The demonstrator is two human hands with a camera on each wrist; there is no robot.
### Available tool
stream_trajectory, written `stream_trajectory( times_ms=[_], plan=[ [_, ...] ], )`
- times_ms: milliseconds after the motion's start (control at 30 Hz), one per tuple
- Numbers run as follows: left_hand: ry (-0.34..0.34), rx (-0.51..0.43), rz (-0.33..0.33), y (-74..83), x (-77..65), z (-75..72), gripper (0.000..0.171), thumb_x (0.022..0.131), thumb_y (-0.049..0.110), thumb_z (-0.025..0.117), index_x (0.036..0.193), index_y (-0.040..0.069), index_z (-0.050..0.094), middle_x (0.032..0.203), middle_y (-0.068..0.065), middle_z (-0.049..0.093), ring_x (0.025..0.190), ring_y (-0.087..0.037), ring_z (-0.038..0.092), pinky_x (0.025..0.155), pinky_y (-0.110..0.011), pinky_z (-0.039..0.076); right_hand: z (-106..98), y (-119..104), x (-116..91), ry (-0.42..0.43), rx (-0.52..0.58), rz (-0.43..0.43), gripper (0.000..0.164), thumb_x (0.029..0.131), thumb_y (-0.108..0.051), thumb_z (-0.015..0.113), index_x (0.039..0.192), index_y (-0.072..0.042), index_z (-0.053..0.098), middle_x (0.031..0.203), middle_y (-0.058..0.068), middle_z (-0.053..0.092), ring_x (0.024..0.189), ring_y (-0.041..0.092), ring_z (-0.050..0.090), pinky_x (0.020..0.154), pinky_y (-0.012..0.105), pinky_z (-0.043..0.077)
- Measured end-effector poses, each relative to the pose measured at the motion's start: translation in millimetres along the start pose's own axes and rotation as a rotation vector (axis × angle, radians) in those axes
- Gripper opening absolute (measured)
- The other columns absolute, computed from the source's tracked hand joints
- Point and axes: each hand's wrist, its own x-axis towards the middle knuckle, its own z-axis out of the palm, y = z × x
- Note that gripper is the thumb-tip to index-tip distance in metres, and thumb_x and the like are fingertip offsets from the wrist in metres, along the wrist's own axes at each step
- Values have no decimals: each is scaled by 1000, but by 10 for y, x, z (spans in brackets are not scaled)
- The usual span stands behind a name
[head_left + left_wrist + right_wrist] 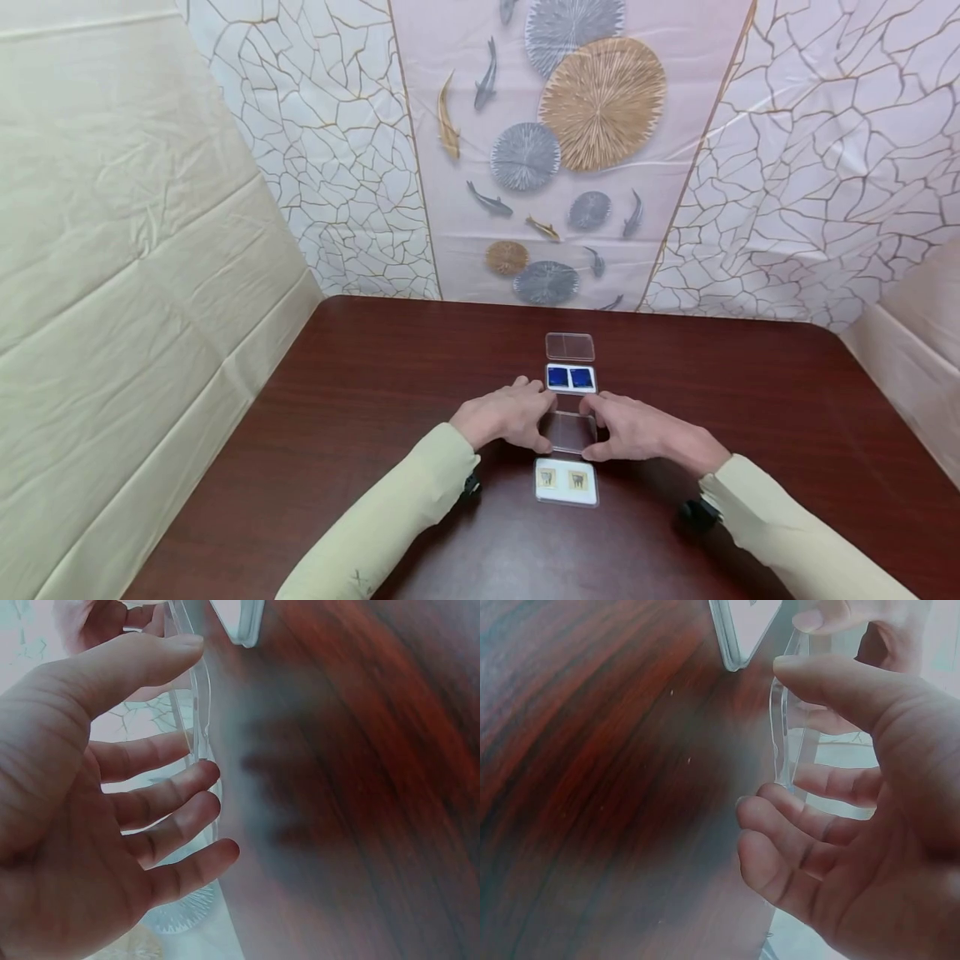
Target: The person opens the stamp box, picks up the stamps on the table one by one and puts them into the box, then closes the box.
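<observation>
A clear plastic lid (pixel 572 433) is held by both hands above the table, between two shallow boxes. My left hand (pixel 510 414) grips its left edge, thumb (pixel 169 656) on the near side and index finger on the far side. The other left fingers spread loosely. On the opposite edge, my right hand (pixel 633 427) pinches the lid (pixel 778 735) the same way, its remaining fingers bent. Just nearer lies a white-lined box (pixel 562 495) with two small yellowish squares bearing grey tooth-like shapes. Beyond the hands sits another white-lined box (pixel 571 388) holding two dark blue squares.
A second clear lid (pixel 570 347) lies flat behind the blue-square box. Everything is on a dark reddish-brown wooden table (pixel 420 350) with rounded far corners. Patterned cloth (pixel 525 208) hangs behind its far edge, and a cream cloth wall (pixel 150 292) runs along the left.
</observation>
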Motion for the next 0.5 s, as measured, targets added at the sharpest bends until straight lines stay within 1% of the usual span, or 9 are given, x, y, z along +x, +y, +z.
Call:
stream_trajectory(
  times_ms=[100,300,500],
  plan=[
    [5,15,9,32,-51,-8,54,82,50,75,122,18,58,109,2,55,98,-16,44,80,-29,47,-5,-37,-39,1,-2,-6,54,76,-38,82,115,-11,56,94,3,59,79,13,53,68,30,46],
    [25,64,34,91,-158,-38,50,81,49,75,117,18,59,102,2,54,93,-16,44,76,-29,46,-11,-98,-136,32,-18,-63,53,74,-39,83,111,-10,57,91,3,59,75,11,52,65,28,44],
    [39,86,46,139,-262,-49,50,81,50,76,115,17,59,100,2,54,91,-17,45,76,-30,46,-8,-160,-209,47,-36,-61,53,74,-39,83,111,-11,58,91,1,59,75,10,53,65,28,45]
  ],
)
